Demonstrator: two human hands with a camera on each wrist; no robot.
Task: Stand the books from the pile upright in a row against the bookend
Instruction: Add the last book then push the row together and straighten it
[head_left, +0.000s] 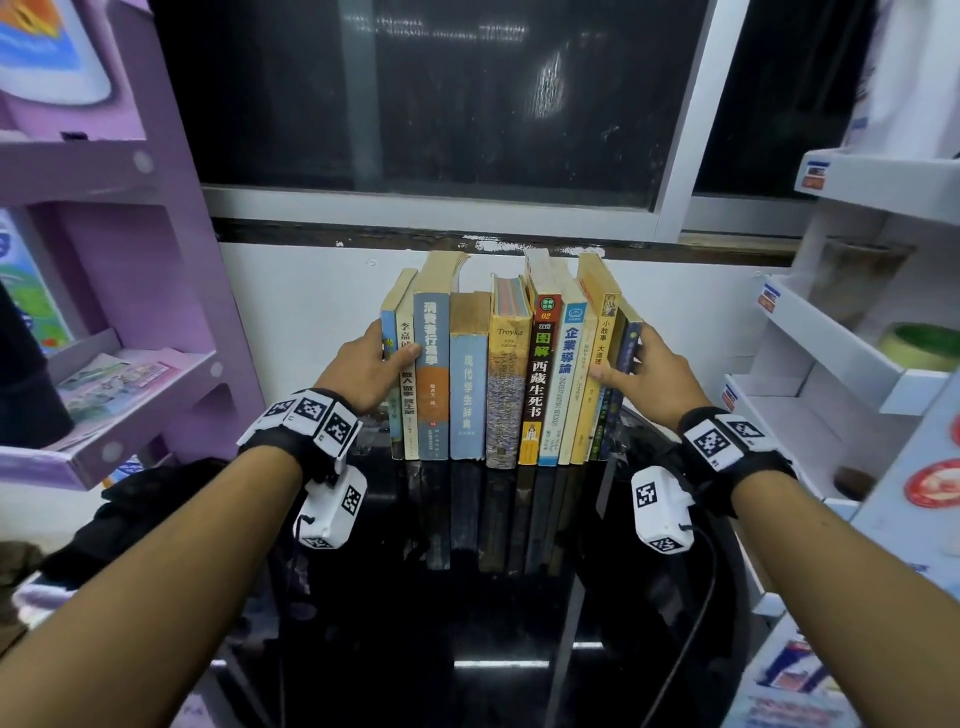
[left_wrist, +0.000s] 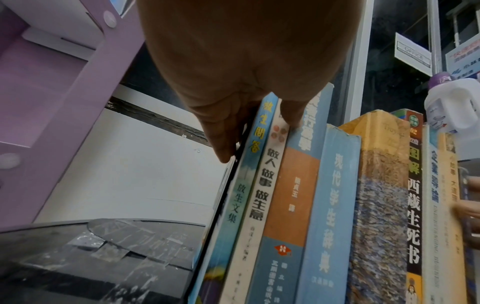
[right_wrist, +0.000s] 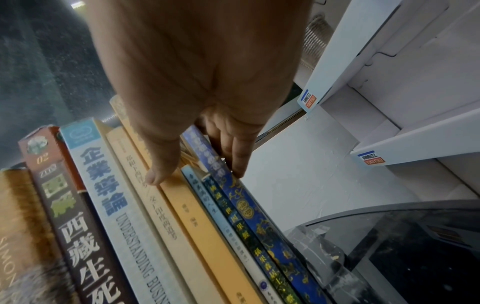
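I see a dark glossy table (head_left: 467, 597) running away from me to a white wall under a window (head_left: 415, 93). A purple shelf unit (head_left: 130, 312) stands at the left and a white shelf unit (head_left: 857, 338) at the right.

On the far part of the table a row of books (head_left: 511, 374) stands upright, spines toward me, close to the wall. From left to right I can pick out a thin blue book (left_wrist: 249, 164), a white-spined book (left_wrist: 262, 185), a blue and orange book (head_left: 431, 374), a pale blue dictionary (head_left: 468, 384), a thick yellow book (head_left: 506, 384), a dark book with white characters (head_left: 540, 384), and thinner ones out to a dark blue patterned book (right_wrist: 249, 207) at the right end.

A thin dark plate (left_wrist: 223, 193), which looks like the bookend, stands flat against the left end of the row.

My left hand (head_left: 363, 369) clasps the left end: fingers lie flat along that plate, thumb across the leftmost spines. My right hand (head_left: 649, 374) clasps the right end likewise, fingers (right_wrist: 239, 162) along the outer cover of the patterned book, thumb over the yellow spines beside it. Together they hold the row squeezed between them.
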